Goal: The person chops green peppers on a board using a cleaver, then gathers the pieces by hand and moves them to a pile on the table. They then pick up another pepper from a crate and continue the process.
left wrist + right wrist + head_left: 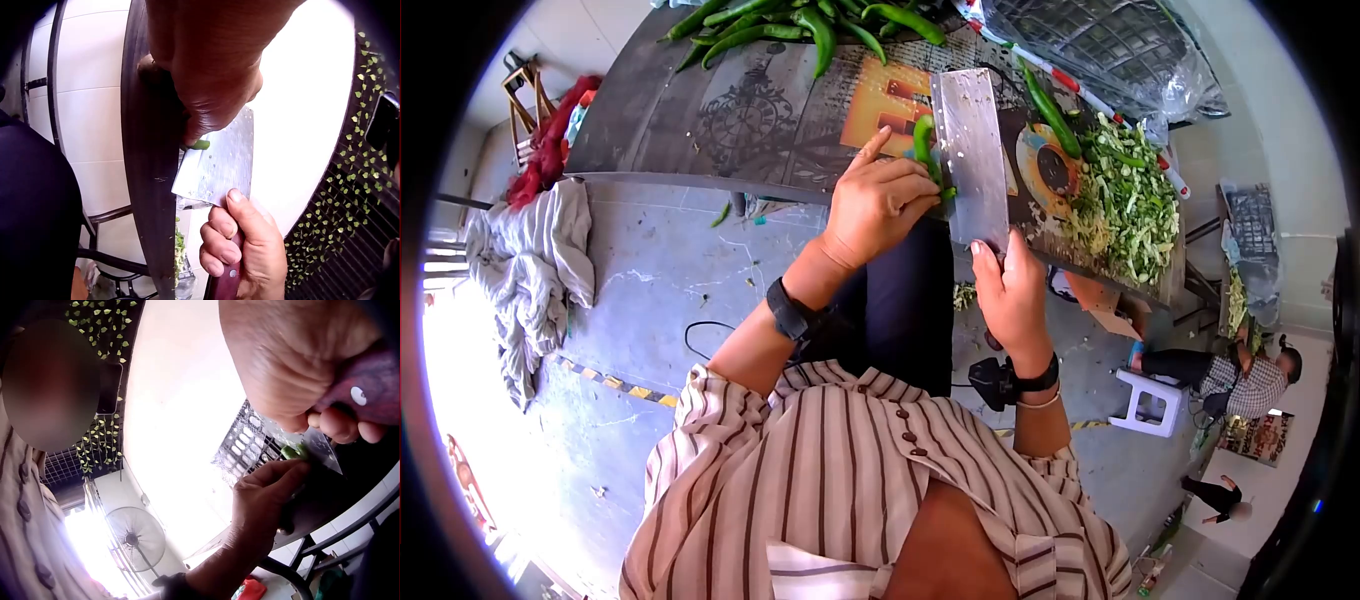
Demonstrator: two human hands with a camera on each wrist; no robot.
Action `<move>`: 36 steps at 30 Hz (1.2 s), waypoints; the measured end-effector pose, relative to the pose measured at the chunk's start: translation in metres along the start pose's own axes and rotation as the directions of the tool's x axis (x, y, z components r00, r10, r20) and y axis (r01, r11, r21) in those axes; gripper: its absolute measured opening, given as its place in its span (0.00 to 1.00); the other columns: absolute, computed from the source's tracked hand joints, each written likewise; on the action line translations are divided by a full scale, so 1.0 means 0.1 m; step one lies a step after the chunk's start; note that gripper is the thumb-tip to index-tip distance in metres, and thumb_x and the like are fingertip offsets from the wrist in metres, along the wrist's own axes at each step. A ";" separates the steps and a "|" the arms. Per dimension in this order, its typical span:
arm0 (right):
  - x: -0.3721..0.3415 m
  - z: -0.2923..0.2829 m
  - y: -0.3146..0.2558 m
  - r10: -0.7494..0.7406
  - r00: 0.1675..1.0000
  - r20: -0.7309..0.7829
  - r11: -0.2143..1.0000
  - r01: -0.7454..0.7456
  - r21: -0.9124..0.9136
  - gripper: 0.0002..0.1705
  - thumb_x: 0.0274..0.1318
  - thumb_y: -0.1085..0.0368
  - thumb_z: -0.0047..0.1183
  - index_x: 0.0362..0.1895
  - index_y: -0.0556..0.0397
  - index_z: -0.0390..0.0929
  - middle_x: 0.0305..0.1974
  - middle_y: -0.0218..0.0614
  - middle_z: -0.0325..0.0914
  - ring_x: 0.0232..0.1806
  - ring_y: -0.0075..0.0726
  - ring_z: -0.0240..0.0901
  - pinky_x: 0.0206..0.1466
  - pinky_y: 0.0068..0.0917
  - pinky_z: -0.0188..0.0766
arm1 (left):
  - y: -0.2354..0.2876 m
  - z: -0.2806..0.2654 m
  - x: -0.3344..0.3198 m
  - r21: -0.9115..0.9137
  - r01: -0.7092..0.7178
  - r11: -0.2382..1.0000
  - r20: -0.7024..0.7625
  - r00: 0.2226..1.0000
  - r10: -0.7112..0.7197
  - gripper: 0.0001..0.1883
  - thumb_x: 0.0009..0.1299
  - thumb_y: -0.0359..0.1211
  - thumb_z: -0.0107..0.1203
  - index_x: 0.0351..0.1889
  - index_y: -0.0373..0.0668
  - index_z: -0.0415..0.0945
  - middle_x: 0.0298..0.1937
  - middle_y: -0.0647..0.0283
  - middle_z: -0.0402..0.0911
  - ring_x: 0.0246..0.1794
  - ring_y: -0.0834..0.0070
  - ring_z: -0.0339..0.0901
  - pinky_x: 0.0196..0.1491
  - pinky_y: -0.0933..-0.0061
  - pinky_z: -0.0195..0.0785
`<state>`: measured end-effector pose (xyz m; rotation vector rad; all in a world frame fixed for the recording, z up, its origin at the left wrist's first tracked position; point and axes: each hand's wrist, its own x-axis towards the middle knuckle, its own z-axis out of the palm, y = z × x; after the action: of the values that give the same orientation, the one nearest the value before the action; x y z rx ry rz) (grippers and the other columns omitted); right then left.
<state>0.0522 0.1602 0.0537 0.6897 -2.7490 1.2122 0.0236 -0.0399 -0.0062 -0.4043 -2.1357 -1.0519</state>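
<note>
In the head view the left hand (878, 205) pinches a green pepper (924, 143) at the table's front edge, its index finger extended. The right hand (1012, 300) grips the handle of a wide cleaver (972, 150), whose blade stands just right of the pepper. The left wrist view shows the right hand (247, 250) round the dark red handle (224, 278), with a green pepper end (200, 144) beside the blade (219, 159). In the right wrist view the left hand's (265, 500) fingertips touch the pepper (294, 452). Chopped pepper (1135, 205) lies to the right.
Whole green peppers (820, 35) lie at the table's back, and another (1050, 112) near the chopped heap. A plastic-wrapped package (1090, 50) is at the back right. Beyond the table, a seated person (1255, 385) is near a white stool (1148, 403); grey cloth (530, 260) hangs at left.
</note>
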 end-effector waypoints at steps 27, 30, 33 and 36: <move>0.30 0.03 -0.10 0.003 1.000 -0.005 1.000 -0.003 0.004 0.15 0.64 0.68 0.54 0.31 0.61 0.62 0.20 0.55 0.68 0.20 0.62 0.62 0.24 0.42 0.61 | 0.01 -0.01 0.02 0.008 0.021 1.000 0.002 1.000 -0.021 0.07 0.56 0.30 0.67 0.33 0.48 0.84 0.35 0.69 0.83 0.40 0.71 0.82 0.72 0.54 0.59; 0.32 0.04 -0.08 0.079 0.997 0.020 0.996 -0.080 0.041 0.15 0.64 0.68 0.54 0.30 0.62 0.62 0.20 0.55 0.69 0.20 0.63 0.62 0.24 0.43 0.61 | 0.04 -0.04 0.05 -0.022 0.054 0.998 -0.002 0.999 -0.054 0.07 0.57 0.28 0.66 0.34 0.47 0.83 0.36 0.67 0.82 0.41 0.67 0.81 0.68 0.56 0.62; 0.33 0.05 -0.07 0.082 0.996 0.017 0.996 -0.083 0.040 0.15 0.64 0.68 0.54 0.30 0.62 0.63 0.20 0.55 0.69 0.20 0.64 0.63 0.24 0.43 0.62 | 0.08 -0.12 0.14 -0.181 0.145 0.973 -0.045 0.987 -0.155 0.08 0.58 0.27 0.64 0.36 0.45 0.83 0.36 0.65 0.82 0.40 0.62 0.80 0.60 0.57 0.66; 0.33 0.05 -0.06 0.058 0.998 0.003 0.995 -0.058 0.085 0.14 0.64 0.68 0.54 0.31 0.63 0.64 0.21 0.56 0.70 0.21 0.63 0.64 0.25 0.41 0.64 | 0.15 -0.29 0.30 -0.081 0.366 0.927 -0.046 0.928 -0.370 0.10 0.61 0.27 0.63 0.41 0.42 0.82 0.39 0.61 0.82 0.41 0.62 0.81 0.57 0.60 0.67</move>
<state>0.0259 0.1409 0.0615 0.6209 -2.7503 1.3484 0.0244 -0.0540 0.0358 0.0031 -2.1728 -1.3338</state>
